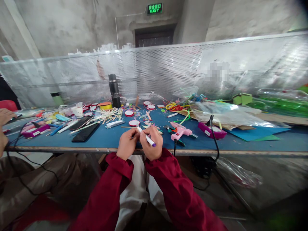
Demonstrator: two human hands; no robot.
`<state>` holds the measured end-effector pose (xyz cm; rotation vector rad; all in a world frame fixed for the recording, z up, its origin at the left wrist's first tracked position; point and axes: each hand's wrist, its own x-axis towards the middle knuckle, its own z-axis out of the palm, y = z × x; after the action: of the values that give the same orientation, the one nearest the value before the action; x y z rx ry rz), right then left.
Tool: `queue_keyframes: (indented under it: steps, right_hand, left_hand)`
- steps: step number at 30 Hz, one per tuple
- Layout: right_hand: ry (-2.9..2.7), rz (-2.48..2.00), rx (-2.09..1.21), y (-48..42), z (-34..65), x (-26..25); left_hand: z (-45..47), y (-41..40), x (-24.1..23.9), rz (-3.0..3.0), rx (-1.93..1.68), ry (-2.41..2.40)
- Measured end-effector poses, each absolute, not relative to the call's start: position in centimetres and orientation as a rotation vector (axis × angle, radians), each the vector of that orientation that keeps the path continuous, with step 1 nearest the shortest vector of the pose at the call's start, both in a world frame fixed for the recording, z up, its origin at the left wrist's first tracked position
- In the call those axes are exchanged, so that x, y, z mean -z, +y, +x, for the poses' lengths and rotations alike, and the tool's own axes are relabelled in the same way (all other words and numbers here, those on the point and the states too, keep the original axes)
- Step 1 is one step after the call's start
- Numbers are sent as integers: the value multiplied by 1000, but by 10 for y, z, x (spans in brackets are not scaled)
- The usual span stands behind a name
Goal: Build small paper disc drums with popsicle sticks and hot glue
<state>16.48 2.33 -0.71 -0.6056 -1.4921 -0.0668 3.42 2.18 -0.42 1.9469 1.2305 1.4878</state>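
Note:
My right hand (152, 142) is closed around a white marker (149, 140) with a purple end, its other end slanting up toward the left. Close beside it, my left hand (127, 141) is pinched with the thumb and fingertips near the marker's front; whatever it holds is too small or hidden to make out. Just beyond my fingers lies a round white disc with a red rim (134, 123). To the right of my right hand rests a pink hot glue gun (181, 131).
Left of my hands are a black phone (86, 132), scattered wooden sticks (109, 116) and a clear-capped marker (115, 124). A black flask (114, 91) stands behind. To the right are a purple box (211, 131), plastic bags (231, 114) and blue sheets (255, 131). Another person's hand (5, 117) is at far left.

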Motion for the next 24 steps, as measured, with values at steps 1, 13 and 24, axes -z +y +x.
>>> queue_keyframes:
  steps: [1,13,24]
  right_hand:
    - [-1491,-606,65,23,165,7]
    - [-1497,-629,46,24,165,8]
    - [-1465,-661,76,25,165,10]
  left_hand:
    - [34,22,5,1950,-1487,1227]
    - [34,23,5,1951,-1478,1246]
    - [33,23,4,1952,-1467,1239]
